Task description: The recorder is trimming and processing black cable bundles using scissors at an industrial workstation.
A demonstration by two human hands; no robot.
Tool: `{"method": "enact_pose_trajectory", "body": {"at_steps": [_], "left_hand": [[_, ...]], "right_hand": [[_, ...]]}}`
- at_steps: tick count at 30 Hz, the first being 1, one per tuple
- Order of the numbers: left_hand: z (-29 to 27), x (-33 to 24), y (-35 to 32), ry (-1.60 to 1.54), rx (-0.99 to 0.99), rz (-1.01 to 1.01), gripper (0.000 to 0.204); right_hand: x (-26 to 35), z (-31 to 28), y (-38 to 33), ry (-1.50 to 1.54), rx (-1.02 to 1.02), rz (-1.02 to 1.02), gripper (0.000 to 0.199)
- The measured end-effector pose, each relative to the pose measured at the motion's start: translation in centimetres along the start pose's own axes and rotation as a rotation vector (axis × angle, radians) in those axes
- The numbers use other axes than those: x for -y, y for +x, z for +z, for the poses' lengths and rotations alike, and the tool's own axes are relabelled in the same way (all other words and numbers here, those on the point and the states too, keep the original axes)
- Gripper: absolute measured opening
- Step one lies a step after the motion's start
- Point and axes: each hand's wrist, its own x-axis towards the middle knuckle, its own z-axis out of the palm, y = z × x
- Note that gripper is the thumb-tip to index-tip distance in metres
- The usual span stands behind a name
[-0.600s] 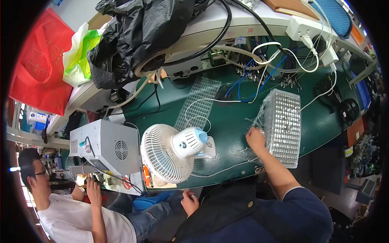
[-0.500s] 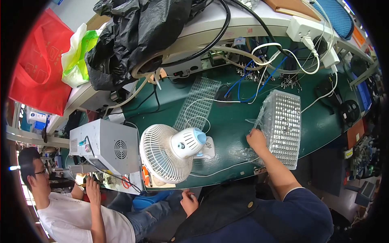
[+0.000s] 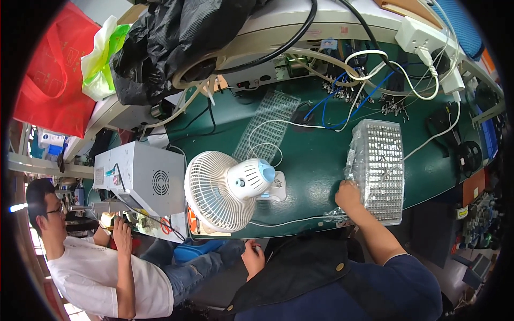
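Right hand [image 3: 348,197]: well right of the fan [image 3: 235,184], fingers curled at clear film [image 3: 354,155] along the near-left side of a gridded tray stack [image 3: 383,171]. Left hand [image 3: 253,258]: wearer's side of the fan, curled. Cannot tell what either grips; too small. Judged good handling: film moved low and slowly, stack kept flat.

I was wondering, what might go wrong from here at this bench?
The right hand is at the clear film on the wrapped trays; a hard tug might drag them off, since their near end lies about at the front edge of the bench.

The white cable along that edge could also snag as the hand works nearby.
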Motion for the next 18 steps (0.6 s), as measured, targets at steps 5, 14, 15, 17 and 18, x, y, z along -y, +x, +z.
{"method": "enact_pose_trajectory", "body": {"at_steps": [5,14,15,17,18], "left_hand": [[0.2,0.1,-0.2,0.112,-0.093,0.173,0.021],[-1.6,0.3,0.2,-0.057,-0.056,0.001,0.024],[-1.8,0.4,0.4,-0.073,-0.055,0.014,0.024],[-1.9,0.6,0.8,-0.114,-0.055,0.041,0.024],[-2.2,0.5,0.9,-0.120,-0.073,0.046,0.024]], "right_hand": [[-0.5,0.4,-0.8,-0.141,-0.017,-0.083,0.024],[5.1,-6.2,-2.6,0.079,0.039,-0.178,0.027],[5.7,-6.9,-2.5,0.136,-0.012,-0.210,0.026],[6.7,-8.4,-2.5,0.242,-0.117,-0.277,0.024],[7.1,-9.2,-2.6,0.242,-0.130,-0.292,0.024]]}}
